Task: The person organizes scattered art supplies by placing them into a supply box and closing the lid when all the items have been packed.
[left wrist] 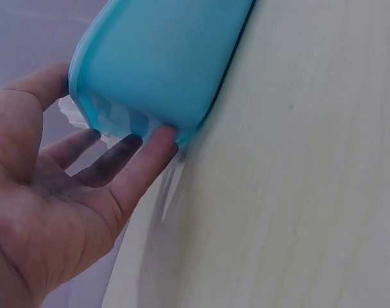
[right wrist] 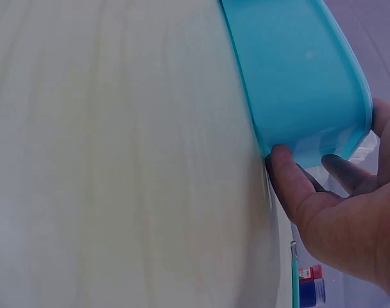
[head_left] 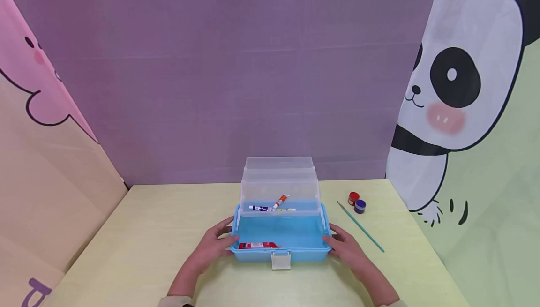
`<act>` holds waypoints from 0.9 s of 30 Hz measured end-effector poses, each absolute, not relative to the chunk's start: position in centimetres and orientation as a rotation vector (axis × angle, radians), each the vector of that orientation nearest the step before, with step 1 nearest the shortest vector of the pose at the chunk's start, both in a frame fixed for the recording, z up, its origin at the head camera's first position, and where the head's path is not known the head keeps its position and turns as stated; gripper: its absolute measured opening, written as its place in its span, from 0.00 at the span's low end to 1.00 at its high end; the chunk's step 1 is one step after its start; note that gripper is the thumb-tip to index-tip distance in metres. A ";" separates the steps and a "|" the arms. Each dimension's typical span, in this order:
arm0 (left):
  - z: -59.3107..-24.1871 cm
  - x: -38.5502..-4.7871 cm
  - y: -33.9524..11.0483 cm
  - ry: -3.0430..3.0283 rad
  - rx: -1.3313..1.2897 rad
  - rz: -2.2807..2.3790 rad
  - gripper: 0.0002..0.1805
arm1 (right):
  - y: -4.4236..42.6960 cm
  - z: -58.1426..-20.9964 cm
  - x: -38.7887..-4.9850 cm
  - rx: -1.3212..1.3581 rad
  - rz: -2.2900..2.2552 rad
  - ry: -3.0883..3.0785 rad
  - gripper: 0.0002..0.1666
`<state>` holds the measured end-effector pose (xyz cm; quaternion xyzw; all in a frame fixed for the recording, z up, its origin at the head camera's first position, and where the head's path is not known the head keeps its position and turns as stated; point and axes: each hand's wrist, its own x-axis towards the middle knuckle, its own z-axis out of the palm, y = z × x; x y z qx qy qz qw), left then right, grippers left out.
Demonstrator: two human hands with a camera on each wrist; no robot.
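Note:
A blue plastic storage box stands on the table, its clear lid raised at the back. My left hand grips its left end, thumb at the rim and fingertips against the side wall. At the opposite end my right hand holds it the same way, seen also in the right wrist view. Inside, a red tube lies along the front wall. Farther back, behind the clear plastic, show a purple-and-white paint tube, a yellow one and an orange one.
Right of the box, a teal paintbrush lies slanted on the light wooden table. Beyond it are a red paint jar and a blue-purple one. A purple cloth backdrop rises behind the table.

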<state>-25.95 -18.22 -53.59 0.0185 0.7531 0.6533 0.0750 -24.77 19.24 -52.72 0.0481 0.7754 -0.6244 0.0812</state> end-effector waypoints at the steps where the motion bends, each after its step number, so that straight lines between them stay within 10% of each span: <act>1: -53.5 -25.8 -18.3 2.251 0.055 1.971 0.36 | 19.2 -52.7 -24.7 0.144 -1.868 2.314 0.36; 27: -53.9 -25.3 -18.0 2.230 -0.114 2.045 0.30 | 19.3 -52.6 -24.8 0.146 -1.865 2.319 0.36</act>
